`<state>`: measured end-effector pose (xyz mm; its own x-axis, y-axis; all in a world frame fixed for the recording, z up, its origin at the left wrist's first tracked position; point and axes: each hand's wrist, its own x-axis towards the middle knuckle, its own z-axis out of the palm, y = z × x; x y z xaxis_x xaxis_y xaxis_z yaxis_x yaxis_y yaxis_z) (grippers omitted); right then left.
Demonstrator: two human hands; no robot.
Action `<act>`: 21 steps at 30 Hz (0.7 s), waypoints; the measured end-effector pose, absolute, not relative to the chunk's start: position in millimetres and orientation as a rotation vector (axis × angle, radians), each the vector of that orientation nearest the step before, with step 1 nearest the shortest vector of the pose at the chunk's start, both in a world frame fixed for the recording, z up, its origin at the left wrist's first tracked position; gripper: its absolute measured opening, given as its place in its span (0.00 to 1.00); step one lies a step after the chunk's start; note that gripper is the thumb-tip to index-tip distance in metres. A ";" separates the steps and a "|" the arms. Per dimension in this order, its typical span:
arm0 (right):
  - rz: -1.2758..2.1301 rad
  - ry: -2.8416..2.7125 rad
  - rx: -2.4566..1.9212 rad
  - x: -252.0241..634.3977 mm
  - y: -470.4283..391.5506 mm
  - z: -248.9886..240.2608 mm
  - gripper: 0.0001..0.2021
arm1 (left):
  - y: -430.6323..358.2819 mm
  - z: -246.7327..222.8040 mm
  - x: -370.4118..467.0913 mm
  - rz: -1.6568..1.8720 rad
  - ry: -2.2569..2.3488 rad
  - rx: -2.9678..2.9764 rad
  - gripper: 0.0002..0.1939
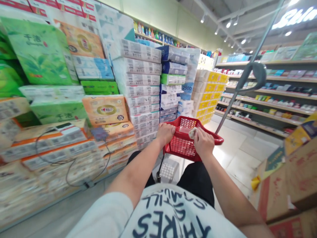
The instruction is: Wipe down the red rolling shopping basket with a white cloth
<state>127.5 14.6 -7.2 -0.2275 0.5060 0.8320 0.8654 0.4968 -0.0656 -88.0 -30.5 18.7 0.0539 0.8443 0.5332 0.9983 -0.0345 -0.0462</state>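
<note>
A red shopping cart (184,150) with a perforated basket stands directly in front of my body. My left hand (165,134) is closed over the left end of its red handle. At the right part of the handle is my right hand (204,142), its fingers closed around a small whitish crumpled item (192,133) that I cannot make out clearly. A grey pole (230,102) with a loop-shaped grip rises beside the cart's right side. Below the basket a pale lower crate (168,170) shows between the handle and my legs.
Stacked tissue packs (106,109) line the left side, with a black cable (70,163) hanging over them. Yellow-and-white packs (210,94) stand ahead. Stocked shelves (269,94) are at the right, cardboard boxes (277,195) at the lower right, and tiled floor (232,162) between.
</note>
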 end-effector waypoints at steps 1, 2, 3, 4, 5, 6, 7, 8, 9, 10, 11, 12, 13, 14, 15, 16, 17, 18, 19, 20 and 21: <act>-0.540 -1.893 -1.087 129.2 10.9 -12.1 0.19 | -31.9 19.0 -88.5 -0.502 -1.838 -1.937 0.15; -0.539 -1.909 -1.047 131.2 7.3 -16.1 0.19 | -33.3 19.4 -89.2 -0.489 -1.835 -1.939 0.15; -0.531 -1.928 -1.018 133.3 4.1 -18.6 0.19 | -34.7 19.9 -90.2 -0.475 -1.833 -1.943 0.15; -0.519 -1.943 -1.003 135.1 1.4 -19.8 0.18 | -35.7 20.4 -91.2 -0.457 -1.833 -1.951 0.15; -0.505 -1.951 -0.999 136.2 -0.5 -19.5 0.18 | -36.3 21.1 -92.4 -0.438 -1.836 -1.962 0.14; -0.490 -1.953 -1.005 136.5 -1.8 -17.8 0.18 | -36.3 21.9 -93.4 -0.416 -1.840 -1.977 0.13; -0.474 -1.948 -1.022 135.8 -2.3 -14.7 0.18 | -35.7 22.8 -94.4 -0.391 -1.845 -1.994 0.13; -0.454 -1.945 -1.050 133.9 -2.1 -10.5 0.18 | -34.5 23.8 -95.0 -0.367 -1.851 -2.010 0.13; -0.430 -1.949 -1.088 130.9 -1.4 -5.3 0.18 | -33.1 24.9 -95.3 -0.351 -1.865 -2.019 0.13; -0.399 -1.961 -1.132 126.9 -0.2 0.5 0.18 | -31.4 26.1 -95.3 -0.348 -1.890 -2.019 0.14; -0.363 -1.983 -1.177 122.1 1.1 6.4 0.17 | -29.9 27.5 -94.9 -0.358 -1.921 -2.011 0.16; -0.328 -2.008 -1.218 116.9 2.4 11.6 0.16 | -28.8 28.9 -94.2 -0.371 -1.955 -2.000 0.18; -0.303 -2.027 -1.248 111.8 3.3 15.6 0.15 | -28.2 30.3 -93.3 -0.377 -1.982 -1.993 0.19; -0.296 -2.036 -1.258 107.4 3.6 17.8 0.15 | -28.3 31.6 -92.2 -0.367 -1.994 -1.995 0.20; -0.309 -2.029 -1.247 104.0 3.1 18.0 0.14 | -29.2 32.7 -91.2 -0.338 -1.988 -2.005 0.20; -0.338 -2.011 -1.212 102.1 1.9 16.1 0.15 | -30.8 33.5 -90.3 -0.298 -1.968 -2.017 0.20; -0.375 -1.991 -1.156 101.7 0.1 12.8 0.15 | -32.8 33.9 -89.6 -0.262 -1.942 -2.026 0.19; -0.409 -1.977 -1.089 102.9 -2.0 8.9 0.16 | -35.1 34.0 -89.0 -0.239 -1.915 -2.029 0.19; -0.431 -1.976 -1.022 105.4 -3.9 5.3 0.17 | -37.2 33.9 -88.7 -0.232 -1.892 -2.028 0.19; -0.436 -1.987 -0.971 108.5 -5.2 2.9 0.17 | -39.1 33.5 -88.3 -0.241 -1.879 -2.022 0.19; -0.423 -2.006 -0.950 111.8 -5.5 2.5 0.17 | -40.6 33.0 -87.9 -0.258 -1.876 -2.015 0.19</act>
